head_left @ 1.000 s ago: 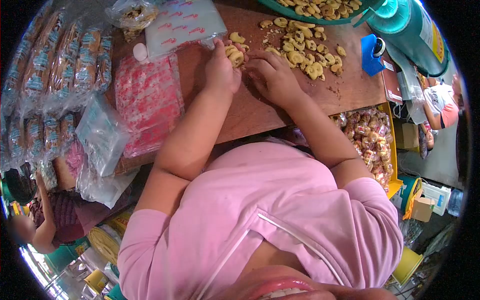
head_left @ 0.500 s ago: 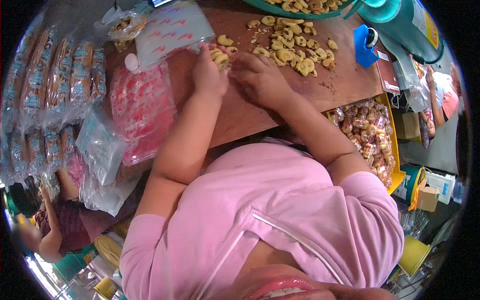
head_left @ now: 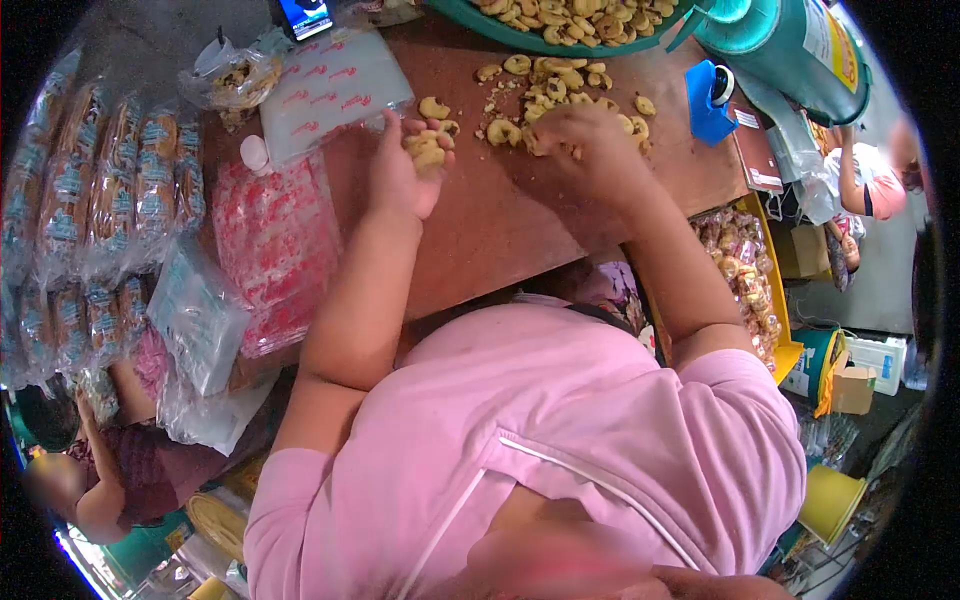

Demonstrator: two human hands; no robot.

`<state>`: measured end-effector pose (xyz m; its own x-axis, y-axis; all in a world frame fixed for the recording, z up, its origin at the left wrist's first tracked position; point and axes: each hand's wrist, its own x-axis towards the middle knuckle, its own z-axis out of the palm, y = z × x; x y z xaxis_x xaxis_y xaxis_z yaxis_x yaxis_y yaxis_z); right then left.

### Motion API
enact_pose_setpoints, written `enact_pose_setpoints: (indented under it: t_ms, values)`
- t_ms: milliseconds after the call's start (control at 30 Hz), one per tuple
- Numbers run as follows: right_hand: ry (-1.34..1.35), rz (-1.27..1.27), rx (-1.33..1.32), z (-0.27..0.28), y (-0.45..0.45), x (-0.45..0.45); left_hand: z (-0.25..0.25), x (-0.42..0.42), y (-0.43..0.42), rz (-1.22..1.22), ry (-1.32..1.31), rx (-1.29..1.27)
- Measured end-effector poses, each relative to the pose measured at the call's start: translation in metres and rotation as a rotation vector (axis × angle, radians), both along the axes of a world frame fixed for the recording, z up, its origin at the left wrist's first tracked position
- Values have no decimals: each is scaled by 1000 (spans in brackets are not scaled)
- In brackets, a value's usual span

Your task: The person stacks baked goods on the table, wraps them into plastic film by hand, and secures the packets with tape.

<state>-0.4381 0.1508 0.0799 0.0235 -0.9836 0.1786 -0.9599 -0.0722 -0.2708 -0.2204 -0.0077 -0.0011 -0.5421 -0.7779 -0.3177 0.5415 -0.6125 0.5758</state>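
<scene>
Several yellow-brown ring-shaped cookies [head_left: 425, 152] rest in my left hand [head_left: 403, 170], its fingers curled round them near the clear printed bags. My right hand [head_left: 588, 150] is over the loose pile of cookies [head_left: 560, 85] on the brown table [head_left: 480, 240]; its fingers are bent down and the fingertips are partly hidden, so what they touch is unclear. One loose cookie [head_left: 433, 107] lies just beyond my left hand. A green basin [head_left: 560, 45] full of cookies stands at the top edge.
Red-printed bags [head_left: 275, 240], a clear bag stack [head_left: 335, 85] and wrapped bread [head_left: 110, 190] lie left. A blue holder [head_left: 710, 105] and green container [head_left: 790, 45] stand right. A yellow crate [head_left: 785, 330] holds packed cookies. People are at both sides.
My right hand has moved away from my left hand, rightward to the cookie pile. My left hand still holds cookies. The view has shifted slightly, and a phone shows at the top.
</scene>
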Motion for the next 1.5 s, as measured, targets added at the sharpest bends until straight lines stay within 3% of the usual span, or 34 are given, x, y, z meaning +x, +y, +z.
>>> enact_pose_setpoints:
  t_ms: [67,167,267,367,500,567,667,767,867,1000,1100,1233,1300,1500]
  values:
    - [-79,-241,-241,-14,-19,-29,-4,-1,1,-82,0,-67]
    - [-228,-460,-271,-38,-64,-80,11,-3,11,-206,-39,-115]
    - [-71,-645,3,-44,-93,-90,0,-4,5,-341,-100,-97]
    - [40,-587,-98,-56,-101,-83,-1,-4,2,-341,-82,-133]
    - [-98,-529,-5,-54,-104,-77,5,-3,9,-308,-2,-308]
    - [-226,-561,2,-42,-98,-69,18,-6,19,-287,-98,-441]
    - [-274,-512,-252,-56,-99,-81,18,-9,24,-279,-148,-567]
    - [-449,-416,-311,-25,-84,-43,14,-10,24,-241,-189,-590]
    - [-572,-221,-379,-10,-61,27,27,-12,26,-225,-306,-523]
    - [-325,156,-402,-20,-47,61,29,-13,34,-151,-404,-661]
    - [-432,209,-381,-14,-40,66,35,-6,34,-252,-477,-521]
    - [-585,98,-185,-13,-32,62,23,-5,31,-235,-385,-586]
    - [-541,100,-167,-17,-32,59,18,-7,25,-267,-365,-706]
    - [-470,25,-232,-16,-38,44,24,-5,30,-292,-401,-520]
